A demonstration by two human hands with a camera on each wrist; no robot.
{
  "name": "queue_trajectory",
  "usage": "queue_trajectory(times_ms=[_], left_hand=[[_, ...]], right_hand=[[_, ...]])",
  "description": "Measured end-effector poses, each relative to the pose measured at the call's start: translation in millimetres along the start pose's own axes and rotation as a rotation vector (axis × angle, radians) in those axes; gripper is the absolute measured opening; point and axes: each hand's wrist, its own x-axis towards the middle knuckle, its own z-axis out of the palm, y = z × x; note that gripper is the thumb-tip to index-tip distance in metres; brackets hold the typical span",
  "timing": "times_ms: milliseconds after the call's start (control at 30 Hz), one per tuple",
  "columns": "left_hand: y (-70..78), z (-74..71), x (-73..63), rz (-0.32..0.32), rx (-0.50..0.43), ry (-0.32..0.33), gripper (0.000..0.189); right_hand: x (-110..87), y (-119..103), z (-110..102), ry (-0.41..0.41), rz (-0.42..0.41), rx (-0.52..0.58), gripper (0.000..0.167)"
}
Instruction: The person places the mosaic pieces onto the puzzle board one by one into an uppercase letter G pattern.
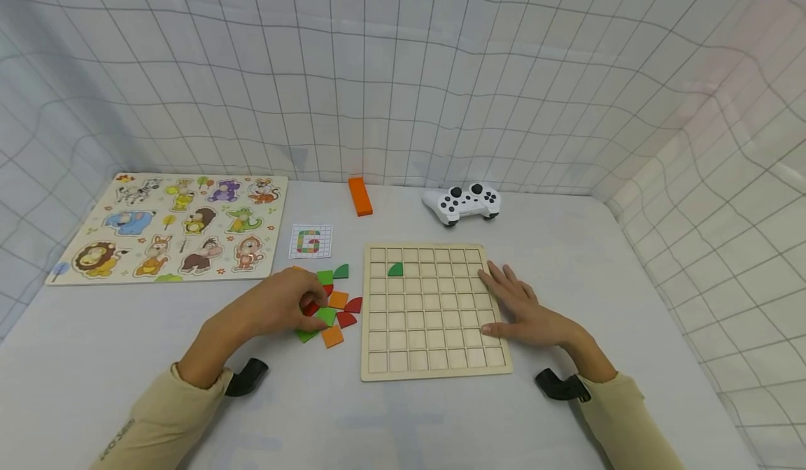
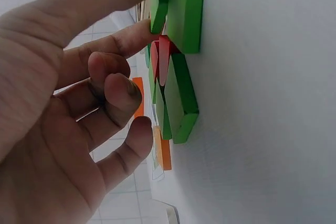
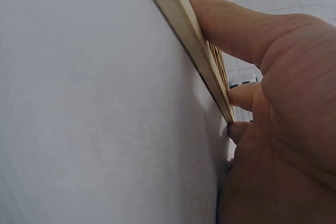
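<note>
My left hand (image 1: 277, 305) is over a loose heap of colored tiles left of the wooden grid board (image 1: 434, 374). Its thumb and index finger pinch a light green square tile (image 2: 159, 13). Around it lie orange square tiles (image 1: 332, 336), red quarter-round tiles (image 1: 346, 319), more green squares (image 1: 306, 335) and a dark green quarter-round tile (image 1: 341, 271). One dark green quarter-round tile (image 1: 395, 269) sits in a cell near the board's upper left. My right hand (image 1: 519, 309) rests on the board's right edge, fingers spread, thumb on the rim.
A small card (image 1: 310, 241) printed with a colored G-like pattern lies above the tiles. At the left is an animal puzzle board (image 1: 170, 229). An orange block (image 1: 360, 196) and a white game controller (image 1: 462, 203) lie near the back, before a gridded curtain (image 1: 378, 71).
</note>
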Motion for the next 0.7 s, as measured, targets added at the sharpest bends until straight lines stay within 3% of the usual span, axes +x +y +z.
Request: queue_trajectory(times_ms=[333, 700], left_hand=[[4.3, -0.8, -2.4, -0.039, -0.004, 0.048, 0.023], [19.7, -2.4, 15.4, -0.046, 0.073, 0.085, 0.021]], right_hand=[[2.3, 1.8, 0.0, -0.019, 0.019, -0.008, 0.096], [1.5, 1.7, -1.5, -0.019, 0.024, -0.006, 0.096]])
